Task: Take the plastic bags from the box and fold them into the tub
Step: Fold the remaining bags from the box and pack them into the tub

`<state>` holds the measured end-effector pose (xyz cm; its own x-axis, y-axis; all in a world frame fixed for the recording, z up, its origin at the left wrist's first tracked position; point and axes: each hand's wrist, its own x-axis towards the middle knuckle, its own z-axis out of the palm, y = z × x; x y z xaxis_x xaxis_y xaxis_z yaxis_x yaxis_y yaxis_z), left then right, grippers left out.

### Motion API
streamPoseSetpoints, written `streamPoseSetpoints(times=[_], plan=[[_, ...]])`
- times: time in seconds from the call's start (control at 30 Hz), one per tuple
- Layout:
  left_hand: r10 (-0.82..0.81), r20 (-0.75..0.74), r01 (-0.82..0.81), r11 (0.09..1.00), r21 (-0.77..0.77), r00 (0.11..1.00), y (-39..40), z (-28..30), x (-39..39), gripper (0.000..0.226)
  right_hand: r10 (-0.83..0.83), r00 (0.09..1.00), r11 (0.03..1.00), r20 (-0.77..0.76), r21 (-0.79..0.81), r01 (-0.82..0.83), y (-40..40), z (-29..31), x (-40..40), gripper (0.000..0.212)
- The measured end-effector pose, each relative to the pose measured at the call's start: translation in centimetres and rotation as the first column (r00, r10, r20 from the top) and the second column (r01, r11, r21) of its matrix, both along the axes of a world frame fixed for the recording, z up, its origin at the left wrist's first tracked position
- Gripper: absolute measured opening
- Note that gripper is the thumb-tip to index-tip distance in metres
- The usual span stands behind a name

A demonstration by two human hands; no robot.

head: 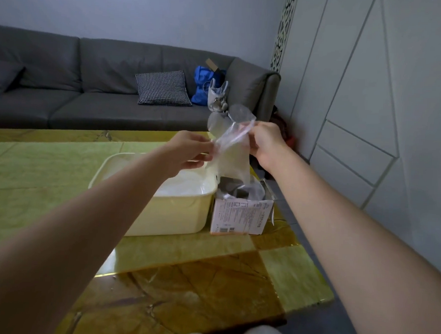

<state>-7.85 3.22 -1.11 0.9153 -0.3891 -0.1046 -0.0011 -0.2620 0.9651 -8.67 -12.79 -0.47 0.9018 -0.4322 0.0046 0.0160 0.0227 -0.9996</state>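
I hold a clear bag (pixel 230 152) mid-frame above the box (pixel 241 216), left hand (pixel 189 149) and right hand (pixel 266 142) each pinching an upper edge. It looks light, limp, slippery; the tub (pixel 159 214) sits just left.
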Motion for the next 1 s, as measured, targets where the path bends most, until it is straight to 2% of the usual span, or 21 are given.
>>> streamPoseSetpoints(times=[0.13,0.2,0.3,0.33,0.4,0.47,0.57,0.6,0.67,0.73,0.83,0.9,0.93,1.0], plan=[[0.119,0.001,-0.119,0.993,0.014,0.993,0.2,-0.3,0.3,0.017,-0.111,0.99,0.991,-0.09,-0.084,0.104,0.0,-0.6,-0.1,0.021],[0.129,-0.022,-0.13,0.991,-0.026,0.991,0.3,-0.4,0.4,0.018,-0.023,0.992,0.998,-0.124,-0.065,0.015,0.4,-0.3,-0.8,0.037],[-0.073,-0.057,0.072,0.997,-0.029,0.996,0.1,-0.3,-0.2,0.015,0.246,0.938,0.954,-0.245,-0.109,-0.279,1.6,-0.3,-1.4,0.042],[-0.148,-0.077,0.145,0.988,-0.043,0.986,0.0,-0.2,-0.5,0.016,0.278,0.924,0.939,-0.262,-0.129,-0.319,2.0,-0.4,-1.6,0.037],[-0.21,-0.098,0.2,0.975,-0.1,0.973,0.0,-0.2,-0.7,0.02,0.259,0.943,0.958,-0.209,-0.07,-0.278,2.4,-0.5,-1.7,0.017],[-0.141,-0.103,0.117,0.971,-0.209,0.985,0.6,-0.1,-0.3,0.016,0.212,0.966,0.977,-0.151,0.035,-0.209,2.0,-0.5,-1.6,0.007],[0.09,-0.195,-0.159,0.913,-0.375,0.977,2.5,0.0,0.9,0.006,0.161,0.983,0.977,-0.087,0.158,-0.146,0.8,-0.9,-1.3,0.019],[0.165,-0.214,-0.238,0.892,-0.384,0.963,3.1,-0.1,1.4,0.005,0.127,0.99,0.976,-0.068,0.184,-0.113,0.5,-1.1,-1.2,0.022],[0.284,-0.208,-0.341,0.876,-0.341,0.936,4.4,-0.6,2.2,0.02,0.037,0.998,0.983,-0.043,0.182,-0.029,0.2,-1.6,-0.9,0.024],[0.337,-0.199,-0.385,0.869,-0.312,0.92,5.1,-0.9,2.3,0.025,-0.061,0.998,0.993,-0.031,0.102,0.064,0.5,-2.2,-0.3,0.025],[0.406,-0.185,-0.443,0.855,-0.27,0.895,6.3,-1.1,3.1,0.023,-0.212,0.977,0.974,0.008,-0.078,0.212,2.4,-2.7,1.0,0.016],[0.532,-0.149,-0.553,0.808,-0.204,0.833,7.6,-1.1,4.1,0.013,-0.218,0.972,0.911,0.09,-0.338,0.236,4.0,-2.9,1.7,0.014],[0.61,-0.081,-0.615,0.775,-0.149,0.788,8.3,-1.1,4.6,0.007,-0.178,0.976,0.855,0.123,-0.472,0.216,4.7,-3.1,2.0,0.014],[0.707,0.21,-0.731,0.679,0.064,0.675,9.9,-1.3,5.6,0.035,-0.079,0.987,0.772,0.14,-0.618,0.149,6.1,-3.7,2.3,0.012]])
